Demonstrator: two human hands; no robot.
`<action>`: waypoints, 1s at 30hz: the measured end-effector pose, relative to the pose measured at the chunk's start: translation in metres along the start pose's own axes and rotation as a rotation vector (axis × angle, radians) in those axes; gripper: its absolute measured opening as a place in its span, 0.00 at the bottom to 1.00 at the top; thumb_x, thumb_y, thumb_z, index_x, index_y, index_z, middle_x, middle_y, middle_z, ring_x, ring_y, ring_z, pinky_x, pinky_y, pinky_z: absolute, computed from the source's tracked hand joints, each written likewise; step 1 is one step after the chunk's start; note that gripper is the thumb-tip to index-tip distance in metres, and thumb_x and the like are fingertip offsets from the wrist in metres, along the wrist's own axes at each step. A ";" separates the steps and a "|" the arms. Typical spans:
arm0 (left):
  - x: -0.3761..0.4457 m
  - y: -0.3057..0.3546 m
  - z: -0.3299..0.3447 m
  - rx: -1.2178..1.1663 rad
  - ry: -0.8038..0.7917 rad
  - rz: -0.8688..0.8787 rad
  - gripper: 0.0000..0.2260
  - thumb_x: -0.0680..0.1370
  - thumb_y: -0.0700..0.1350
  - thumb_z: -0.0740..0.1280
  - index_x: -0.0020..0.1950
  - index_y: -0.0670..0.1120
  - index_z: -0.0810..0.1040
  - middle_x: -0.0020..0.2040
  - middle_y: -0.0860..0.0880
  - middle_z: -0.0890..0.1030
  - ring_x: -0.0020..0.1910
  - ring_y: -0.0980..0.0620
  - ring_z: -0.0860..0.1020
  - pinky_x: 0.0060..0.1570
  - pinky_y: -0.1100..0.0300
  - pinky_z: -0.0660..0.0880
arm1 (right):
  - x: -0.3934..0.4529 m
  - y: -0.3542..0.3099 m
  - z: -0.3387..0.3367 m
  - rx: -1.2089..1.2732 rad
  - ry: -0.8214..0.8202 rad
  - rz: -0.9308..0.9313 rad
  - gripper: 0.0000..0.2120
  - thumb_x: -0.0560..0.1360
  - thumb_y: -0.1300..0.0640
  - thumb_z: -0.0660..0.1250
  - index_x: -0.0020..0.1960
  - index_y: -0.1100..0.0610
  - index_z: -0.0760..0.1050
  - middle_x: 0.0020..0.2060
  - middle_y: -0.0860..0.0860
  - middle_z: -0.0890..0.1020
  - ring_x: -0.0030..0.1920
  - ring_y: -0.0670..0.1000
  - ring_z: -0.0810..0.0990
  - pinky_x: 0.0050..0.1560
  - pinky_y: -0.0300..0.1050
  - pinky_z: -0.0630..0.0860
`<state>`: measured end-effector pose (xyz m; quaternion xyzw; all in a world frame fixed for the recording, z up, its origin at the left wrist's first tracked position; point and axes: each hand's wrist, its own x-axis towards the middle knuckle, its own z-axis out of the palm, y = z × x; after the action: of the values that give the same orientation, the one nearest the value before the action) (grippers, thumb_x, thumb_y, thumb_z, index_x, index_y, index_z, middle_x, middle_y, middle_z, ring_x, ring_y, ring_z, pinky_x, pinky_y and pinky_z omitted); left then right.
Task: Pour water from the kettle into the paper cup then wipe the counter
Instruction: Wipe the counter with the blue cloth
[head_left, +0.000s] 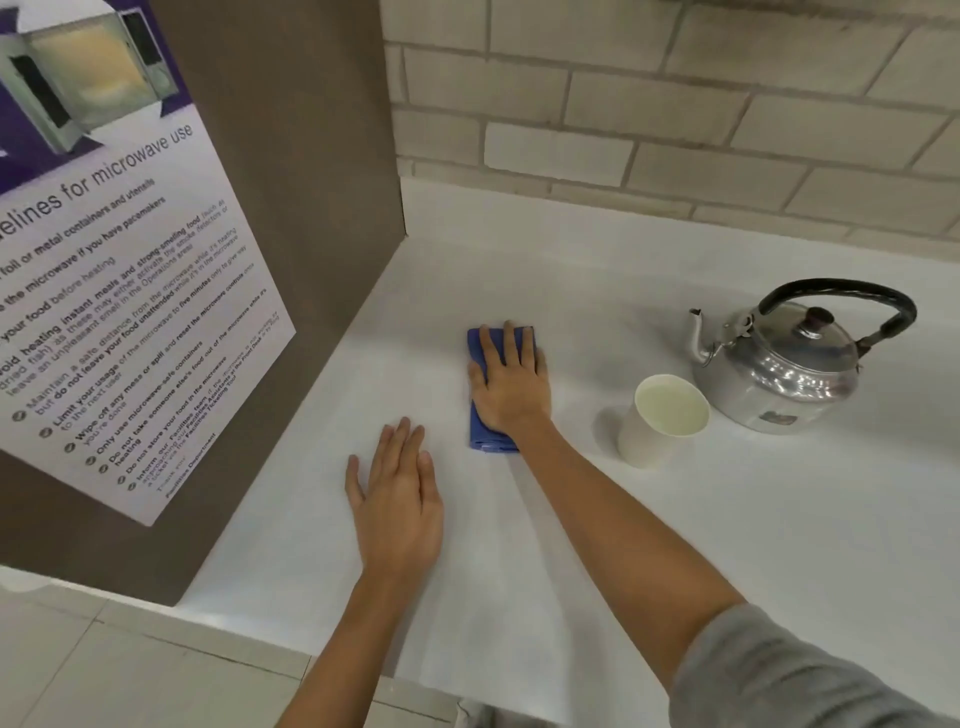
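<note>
While the left hand (397, 499) lies flat on the desk (727, 519), the right hand (511, 384) presses spread fingers on the cloth (480, 431); the cup (662, 421) stands at its 3 o'clock.

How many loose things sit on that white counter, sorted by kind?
Silver metal kettle with black handle: 1
White paper cup: 1
Folded blue cloth, under the right hand: 1
Total: 3
The left hand lies flat on the white counter, holding nothing.

Microwave guidelines poster (104, 270) on brown panel (311, 171), pale brick wall (675, 104), tiled floor (104, 670)
</note>
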<state>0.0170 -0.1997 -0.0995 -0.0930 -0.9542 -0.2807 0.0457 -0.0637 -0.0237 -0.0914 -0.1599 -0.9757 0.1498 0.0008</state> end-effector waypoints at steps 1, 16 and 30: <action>0.000 0.000 0.000 -0.011 -0.005 -0.005 0.26 0.83 0.52 0.40 0.76 0.49 0.66 0.77 0.54 0.65 0.78 0.58 0.56 0.79 0.49 0.44 | 0.002 0.001 -0.002 -0.017 -0.003 -0.011 0.28 0.84 0.46 0.45 0.82 0.50 0.44 0.82 0.54 0.45 0.81 0.58 0.41 0.80 0.55 0.42; -0.007 -0.013 -0.001 0.146 -0.109 0.077 0.23 0.84 0.48 0.44 0.80 0.50 0.48 0.81 0.53 0.49 0.80 0.55 0.45 0.78 0.48 0.41 | -0.036 0.013 -0.006 -0.047 0.029 0.020 0.27 0.84 0.52 0.47 0.82 0.54 0.45 0.82 0.51 0.48 0.81 0.54 0.45 0.80 0.51 0.42; -0.007 0.001 0.001 0.164 -0.149 0.058 0.24 0.84 0.48 0.46 0.80 0.49 0.48 0.81 0.53 0.49 0.80 0.53 0.44 0.77 0.43 0.40 | -0.022 0.026 -0.011 0.000 0.117 0.361 0.30 0.83 0.52 0.47 0.80 0.64 0.44 0.81 0.61 0.46 0.81 0.59 0.44 0.80 0.53 0.40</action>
<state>0.0239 -0.1997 -0.1010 -0.1373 -0.9715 -0.1927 -0.0098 -0.0344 -0.0042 -0.0873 -0.3409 -0.9294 0.1382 0.0304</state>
